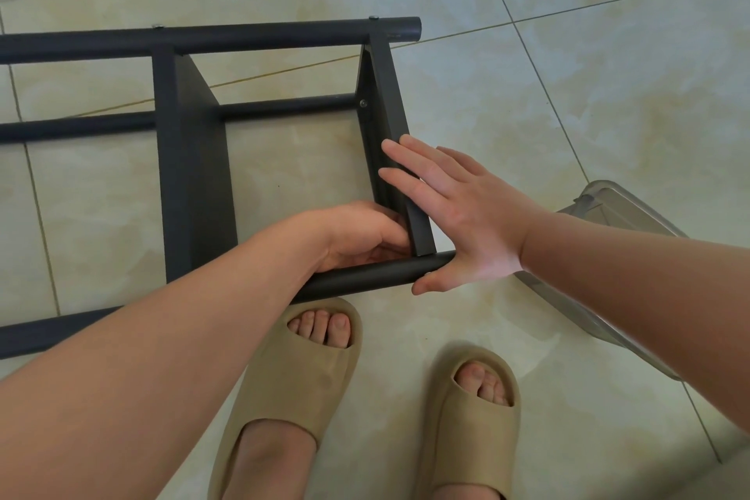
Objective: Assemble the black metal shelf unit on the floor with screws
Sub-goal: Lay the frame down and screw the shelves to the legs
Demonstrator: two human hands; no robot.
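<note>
— Where is the shelf (pixel 195 158)?
— On the floor (pixel 608 73), its long poles (pixel 243 39) running left to right. Your left hand (pixel 357 235) curls on the near corner. Your right hand (pixel 458 215) presses its end, fingers straight and apart. Free floor lies beyond it.

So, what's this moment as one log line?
left hand: curled at inner corner | right hand: flat on end panel | shelf unit: on floor

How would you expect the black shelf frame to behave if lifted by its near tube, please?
Probably stiff: the shelf frame is tubes and panels joined by screws. Likely unwieldy, as it runs past the picture's left edge.
</note>
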